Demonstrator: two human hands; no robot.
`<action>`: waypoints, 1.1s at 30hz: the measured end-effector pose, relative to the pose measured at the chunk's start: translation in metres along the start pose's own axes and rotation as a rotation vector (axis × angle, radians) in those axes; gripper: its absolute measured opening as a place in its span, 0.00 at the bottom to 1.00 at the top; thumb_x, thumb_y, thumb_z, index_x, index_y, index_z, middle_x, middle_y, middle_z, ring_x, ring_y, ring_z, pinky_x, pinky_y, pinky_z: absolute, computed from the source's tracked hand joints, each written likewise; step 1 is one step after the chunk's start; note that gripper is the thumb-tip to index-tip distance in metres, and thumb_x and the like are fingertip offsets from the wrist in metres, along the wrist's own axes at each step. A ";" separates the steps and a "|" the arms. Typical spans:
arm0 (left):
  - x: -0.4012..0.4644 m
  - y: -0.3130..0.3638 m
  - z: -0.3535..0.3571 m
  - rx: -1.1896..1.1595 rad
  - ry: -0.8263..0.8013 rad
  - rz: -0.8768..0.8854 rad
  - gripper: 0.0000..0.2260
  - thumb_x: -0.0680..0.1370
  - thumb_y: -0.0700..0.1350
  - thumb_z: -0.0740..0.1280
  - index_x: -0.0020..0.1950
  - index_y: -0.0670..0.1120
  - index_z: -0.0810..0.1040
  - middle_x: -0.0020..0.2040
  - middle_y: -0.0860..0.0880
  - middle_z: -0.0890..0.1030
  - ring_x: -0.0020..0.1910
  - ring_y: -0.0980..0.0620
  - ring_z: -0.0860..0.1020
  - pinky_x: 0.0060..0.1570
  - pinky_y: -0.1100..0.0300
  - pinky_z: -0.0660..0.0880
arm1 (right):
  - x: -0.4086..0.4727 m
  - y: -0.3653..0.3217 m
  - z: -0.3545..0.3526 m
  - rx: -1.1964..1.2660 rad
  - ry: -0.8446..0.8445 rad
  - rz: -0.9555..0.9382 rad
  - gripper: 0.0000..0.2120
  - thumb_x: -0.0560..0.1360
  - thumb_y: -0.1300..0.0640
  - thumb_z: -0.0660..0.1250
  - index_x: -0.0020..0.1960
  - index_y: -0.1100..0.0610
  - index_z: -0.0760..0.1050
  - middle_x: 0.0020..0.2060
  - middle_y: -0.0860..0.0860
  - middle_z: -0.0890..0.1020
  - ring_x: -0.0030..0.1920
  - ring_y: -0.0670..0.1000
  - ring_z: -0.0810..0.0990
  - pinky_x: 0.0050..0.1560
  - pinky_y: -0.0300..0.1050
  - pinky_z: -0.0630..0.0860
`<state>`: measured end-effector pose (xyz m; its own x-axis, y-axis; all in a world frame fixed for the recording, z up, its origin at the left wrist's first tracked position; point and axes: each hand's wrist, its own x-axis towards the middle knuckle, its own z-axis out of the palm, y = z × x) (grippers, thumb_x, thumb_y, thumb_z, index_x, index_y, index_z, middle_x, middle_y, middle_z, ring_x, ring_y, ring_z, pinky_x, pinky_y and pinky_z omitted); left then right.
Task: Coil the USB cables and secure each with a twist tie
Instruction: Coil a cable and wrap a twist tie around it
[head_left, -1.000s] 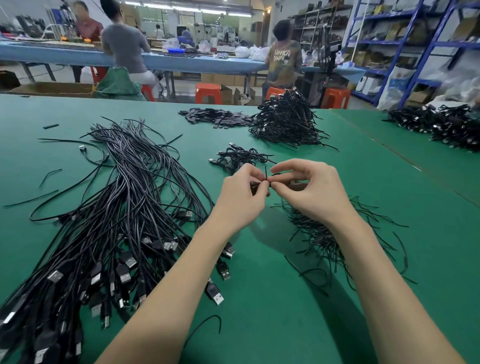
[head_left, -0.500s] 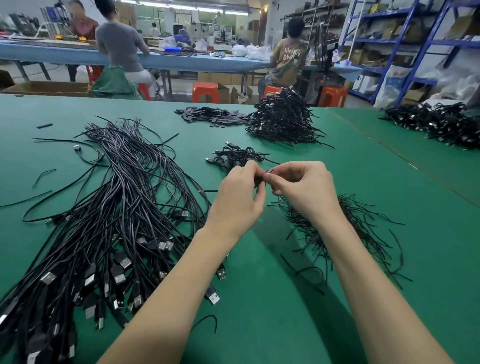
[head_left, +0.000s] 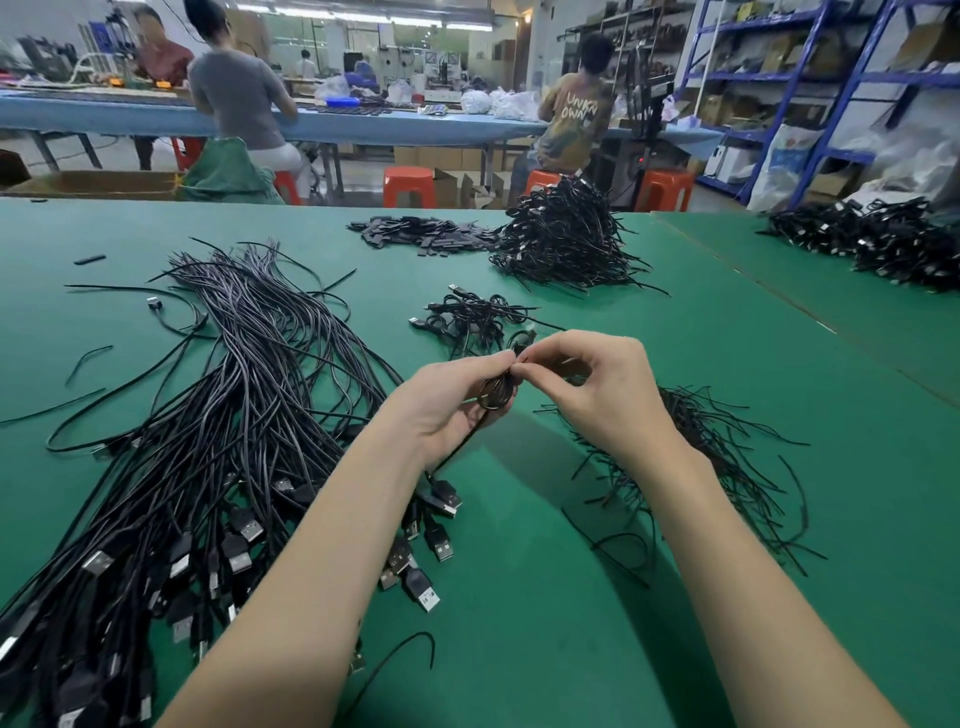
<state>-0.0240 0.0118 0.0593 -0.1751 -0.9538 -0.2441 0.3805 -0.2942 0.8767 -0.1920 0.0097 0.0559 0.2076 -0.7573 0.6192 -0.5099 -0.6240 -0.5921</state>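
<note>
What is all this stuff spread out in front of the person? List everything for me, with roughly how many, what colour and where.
Loose USB cables: many, black, long bundle on the left of the table.
Coiled cable: one, black, held between both hands, its plug end hanging below the left hand.
Twist ties: many, black, heap under the right forearm.
Finished coils: a few, black, small cluster just beyond the hands.
Big cable heaps: two, black, far centre and far right.
Flat black pieces: many, far centre.
Table: green top.
Stools: several, orange, beyond the table.
Other workers: several, at the blue bench behind.
Left hand: grips the coil.
Right hand: fingers pinch at the coil's top.
</note>
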 end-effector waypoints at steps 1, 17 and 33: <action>0.001 0.000 -0.001 -0.019 -0.002 -0.003 0.03 0.75 0.39 0.72 0.45 0.39 0.81 0.36 0.45 0.83 0.31 0.54 0.79 0.36 0.65 0.79 | 0.000 0.001 -0.001 0.014 0.003 0.014 0.02 0.73 0.61 0.78 0.45 0.58 0.86 0.39 0.47 0.86 0.40 0.44 0.84 0.44 0.33 0.79; 0.003 -0.002 -0.008 0.439 -0.116 0.822 0.08 0.71 0.40 0.78 0.47 0.50 0.84 0.44 0.50 0.86 0.45 0.53 0.84 0.49 0.64 0.78 | 0.004 -0.013 -0.002 1.572 -0.198 1.104 0.04 0.70 0.66 0.71 0.43 0.66 0.80 0.35 0.55 0.80 0.33 0.51 0.81 0.34 0.38 0.82; 0.001 -0.007 -0.008 0.110 0.043 0.349 0.06 0.71 0.45 0.77 0.44 0.52 0.82 0.39 0.51 0.84 0.34 0.57 0.77 0.42 0.61 0.71 | 0.003 -0.010 0.015 0.043 0.114 0.163 0.03 0.76 0.55 0.74 0.43 0.52 0.82 0.37 0.42 0.83 0.40 0.45 0.79 0.37 0.41 0.76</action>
<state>-0.0194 0.0118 0.0497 -0.0128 -0.9980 0.0619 0.3102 0.0549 0.9491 -0.1744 0.0108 0.0557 0.0287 -0.8237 0.5663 -0.4921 -0.5048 -0.7093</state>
